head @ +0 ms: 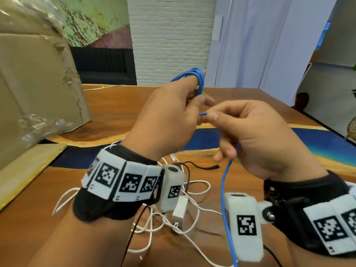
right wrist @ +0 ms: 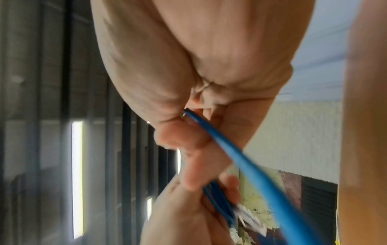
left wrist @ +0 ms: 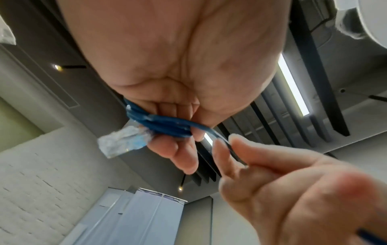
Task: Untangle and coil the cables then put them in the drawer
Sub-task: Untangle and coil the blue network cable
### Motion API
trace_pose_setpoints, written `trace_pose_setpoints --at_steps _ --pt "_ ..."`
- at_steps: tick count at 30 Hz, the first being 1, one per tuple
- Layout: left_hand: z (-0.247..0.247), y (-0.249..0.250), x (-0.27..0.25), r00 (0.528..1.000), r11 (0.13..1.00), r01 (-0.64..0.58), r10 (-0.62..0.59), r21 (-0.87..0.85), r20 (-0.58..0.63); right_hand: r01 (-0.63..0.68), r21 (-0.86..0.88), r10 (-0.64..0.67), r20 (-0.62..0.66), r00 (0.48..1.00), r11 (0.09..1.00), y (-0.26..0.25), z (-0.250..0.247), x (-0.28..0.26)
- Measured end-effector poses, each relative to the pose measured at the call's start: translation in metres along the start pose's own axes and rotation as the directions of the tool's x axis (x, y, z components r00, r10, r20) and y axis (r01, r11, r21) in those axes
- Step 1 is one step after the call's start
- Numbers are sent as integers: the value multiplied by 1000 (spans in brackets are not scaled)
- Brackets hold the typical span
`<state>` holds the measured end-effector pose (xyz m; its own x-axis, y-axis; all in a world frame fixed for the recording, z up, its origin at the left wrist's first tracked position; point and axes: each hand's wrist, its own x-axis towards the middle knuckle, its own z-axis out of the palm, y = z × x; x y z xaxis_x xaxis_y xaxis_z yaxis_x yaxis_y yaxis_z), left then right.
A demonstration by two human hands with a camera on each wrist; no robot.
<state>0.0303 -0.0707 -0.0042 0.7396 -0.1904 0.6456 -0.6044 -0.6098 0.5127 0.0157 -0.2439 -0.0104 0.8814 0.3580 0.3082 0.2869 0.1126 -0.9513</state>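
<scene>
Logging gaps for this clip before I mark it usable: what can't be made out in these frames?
- Drawer: in no view.
- Blue cable: its lower end leaves the head view's bottom edge.
- Coil: loop count unclear, the left hand covers most of it.
- Right hand: its hold on the cable is motion-blurred in the right wrist view.
- White cables and black cable: the wrist bands hide where they cross.

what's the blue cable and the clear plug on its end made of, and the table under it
Blue cable: looks like a smooth, slightly glossy plastic jacket, bending in soft curves. Plug: seemingly clear hard plastic, translucent and boxy; the blur hides detail. Table: apparently polished wood, grain showing, with a glossy blue band, possibly resin.
</scene>
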Motion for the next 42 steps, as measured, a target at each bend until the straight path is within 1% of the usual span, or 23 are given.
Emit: trace_pose_setpoints --at_steps 2,4,5,7,9,11,13,14,16,18,19,20,21,22,25,28,30,31,33,34,36,39,42 --pt "-5 -9 2 997 994 67 -70 85 31 -23 168 31 -43 999 986 -2 -8 1" --pt "-8 -15 1 982 986 159 -164 58 94 -22 223 39 -72 997 975 -4 -17 2" --pt "-9 -15 0 970 980 196 -196 18 144 -12 208 31 -88 996 978 -4 -21 3" --pt "-10 -13 -2 921 946 297 -247 -133 300 20 129 -3 -135 991 991 0 -24 6" --pt "-13 -10 -5 887 872 362 -214 -329 408 48 47 -39 -183 982 998 6 -26 8" --pt "-14 -8 -6 900 770 370 -159 -519 406 71 20 -65 -217 974 997 10 -26 10" --pt "-12 -3 -7 909 656 375 -122 -655 398 96 40 -85 -234 969 995 12 -23 12" --pt "-9 1 -6 909 576 386 -103 -721 404 106 60 -89 -241 966 993 14 -20 13" --pt "-1 9 -4 912 358 403 -82 -842 401 116 87 -91 -251 964 989 20 -12 15" --pt "6 17 -2 926 147 374 -103 -916 362 95 28 -87 -221 971 995 26 -2 15" --pt "9 20 -1 935 83 344 -128 -935 332 79 -39 -85 -191 978 996 29 3 15" --pt "12 21 0 943 58 302 -165 -951 290 54 -124 -74 -162 984 991 33 7 15" --pt "14 21 0 950 77 251 -210 -965 231 21 -213 -50 -131 990 977 34 10 14" --pt "15 19 1 955 131 197 -252 -972 159 -10 -304 -18 -89 996 952 36 12 13" --pt "13 11 5 943 416 98 -330 -904 -50 -54 -448 102 85 991 892 38 15 9" --pt "7 -5 7 923 701 97 -329 -706 -200 -69 -411 146 159 976 909 29 14 4" --pt "4 -18 7 928 831 157 -308 -533 -207 -28 -337 75 127 989 941 19 10 2" --pt "3 -24 7 940 863 191 -298 -467 -167 13 -313 13 82 997 950 15 7 2" --pt "6 -26 3 961 867 256 -278 -427 12 91 -226 -101 -36 994 970 10 3 4" --pt "8 -24 1 956 849 292 -263 -441 128 107 -147 -121 -92 988 983 8 1 5" --pt "10 -17 -3 924 816 355 -232 -456 304 96 21 -90 -175 980 995 7 -4 8" --pt "6 -11 -4 874 782 409 -189 -470 447 52 138 -21 -212 977 989 4 -18 9" --pt "0 -9 -5 834 650 478 -125 -591 537 40 97 -18 -222 975 994 8 -28 10"
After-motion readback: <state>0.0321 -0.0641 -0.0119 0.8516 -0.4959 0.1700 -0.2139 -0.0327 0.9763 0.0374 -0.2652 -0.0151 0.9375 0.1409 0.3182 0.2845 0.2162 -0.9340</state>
